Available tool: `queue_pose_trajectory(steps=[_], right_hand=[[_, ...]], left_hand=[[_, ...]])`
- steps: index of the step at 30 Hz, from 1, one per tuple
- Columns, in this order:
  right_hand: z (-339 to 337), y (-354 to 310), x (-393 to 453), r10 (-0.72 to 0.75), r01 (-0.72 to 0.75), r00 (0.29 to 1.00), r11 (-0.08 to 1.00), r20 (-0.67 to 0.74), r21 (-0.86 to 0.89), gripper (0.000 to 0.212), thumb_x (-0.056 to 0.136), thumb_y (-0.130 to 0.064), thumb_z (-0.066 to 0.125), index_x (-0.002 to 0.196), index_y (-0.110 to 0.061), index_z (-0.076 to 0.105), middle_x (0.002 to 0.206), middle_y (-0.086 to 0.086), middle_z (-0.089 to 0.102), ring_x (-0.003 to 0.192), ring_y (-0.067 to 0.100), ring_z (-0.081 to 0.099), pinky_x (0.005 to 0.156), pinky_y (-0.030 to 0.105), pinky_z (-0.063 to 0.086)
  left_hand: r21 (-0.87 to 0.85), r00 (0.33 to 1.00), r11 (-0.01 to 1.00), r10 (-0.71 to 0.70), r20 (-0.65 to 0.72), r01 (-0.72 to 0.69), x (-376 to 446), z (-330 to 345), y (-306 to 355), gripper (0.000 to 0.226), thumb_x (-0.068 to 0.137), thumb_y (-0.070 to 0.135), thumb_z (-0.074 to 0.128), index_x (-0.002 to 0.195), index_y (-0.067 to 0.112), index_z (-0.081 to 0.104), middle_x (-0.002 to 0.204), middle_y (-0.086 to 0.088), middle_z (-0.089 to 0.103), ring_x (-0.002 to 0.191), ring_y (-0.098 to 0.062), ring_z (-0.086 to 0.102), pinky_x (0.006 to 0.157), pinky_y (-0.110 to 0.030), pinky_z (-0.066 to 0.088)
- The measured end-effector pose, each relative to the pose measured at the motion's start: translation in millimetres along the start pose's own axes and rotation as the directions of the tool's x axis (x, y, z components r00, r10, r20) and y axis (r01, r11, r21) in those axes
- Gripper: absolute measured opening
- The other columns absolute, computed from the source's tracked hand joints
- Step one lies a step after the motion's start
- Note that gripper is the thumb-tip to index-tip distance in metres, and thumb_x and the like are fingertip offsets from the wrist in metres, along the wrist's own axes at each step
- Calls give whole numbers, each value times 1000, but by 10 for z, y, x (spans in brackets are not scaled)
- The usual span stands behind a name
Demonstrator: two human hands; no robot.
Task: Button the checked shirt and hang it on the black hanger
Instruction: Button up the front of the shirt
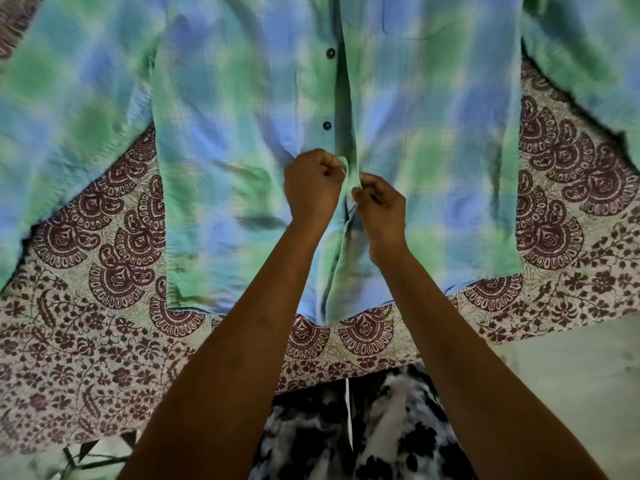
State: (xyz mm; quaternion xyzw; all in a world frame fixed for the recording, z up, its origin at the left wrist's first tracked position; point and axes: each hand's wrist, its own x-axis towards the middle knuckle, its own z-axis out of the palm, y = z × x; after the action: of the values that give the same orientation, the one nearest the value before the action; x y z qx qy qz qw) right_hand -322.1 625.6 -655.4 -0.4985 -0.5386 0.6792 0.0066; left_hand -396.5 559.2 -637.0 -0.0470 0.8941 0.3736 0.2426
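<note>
1. Forearms are running up from the bottom edge, nearest the lens, both converging on the shirt's front opening; my patterned trousers (363,427) are showing between them.
2. I'm keeping the checked shirt (225,150) spread flat, front up, on the printed bedsheet (104,341), hem towards me, sleeves thrown out to either side. Flat fabric means the two front edges are lining up without me carrying any weight.
3. My left hand (311,183) is curling tight, fingers and thumb pinching the button-side edge just below the second visible button (327,125).
4. My right hand (379,206) is doing the same on the overlapping placket (346,98), pinching it and lifting a fold between the two hands.
5. Both hands are nearly touching, working one spot. I'm judging this as a lower button going through its hole; button and hole are hidden by my fingers, so I can't tell if it's through.
6. Upper button (330,53) and the second one are sitting exposed beside the placket, so they're looking undone.
7. Below my hands the front is gaping slightly towards the hem.
8. Black hanger isn't in view.
</note>
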Motion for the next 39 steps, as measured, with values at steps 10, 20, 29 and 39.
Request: queue_pose_trajectory(steps=[10,20,29,39], right_hand=[[-19,-61,-44,12,-15,994,1000,112,23,35,87,13,44,113,-2,60,98,9,64,91,16,60,91,35,48],[8,-52,-70,4,-6,996,1000,85,31,30,87,9,48,108,-6,64,91,-2,66,85,8,62,89,24,49],[23,-59,-58,-11,11,997,1000,74,-1,31,87,9,48,105,-9,66,92,2,68,88,13,63,93,34,51],[20,-109,-21,-19,18,997,1000,69,20,19,91,-6,53,85,-16,68,75,6,64,73,19,59,74,31,51]], left_hand=[[48,997,998,35,-72,-32,-105,12,42,6,78,10,63,81,12,68,79,-2,71,74,-14,64,66,-20,45],[-63,999,997,-34,-33,32,-98,-22,25,10,78,7,63,81,10,72,82,-2,72,77,-10,66,67,-10,44],[-199,998,979,-55,-25,49,-142,-35,-1,9,78,5,63,80,11,70,77,0,70,72,-12,66,77,-27,55],[-197,993,974,-102,57,111,-73,-47,-41,12,80,0,61,88,5,70,88,-9,71,83,-19,67,87,-35,54]])
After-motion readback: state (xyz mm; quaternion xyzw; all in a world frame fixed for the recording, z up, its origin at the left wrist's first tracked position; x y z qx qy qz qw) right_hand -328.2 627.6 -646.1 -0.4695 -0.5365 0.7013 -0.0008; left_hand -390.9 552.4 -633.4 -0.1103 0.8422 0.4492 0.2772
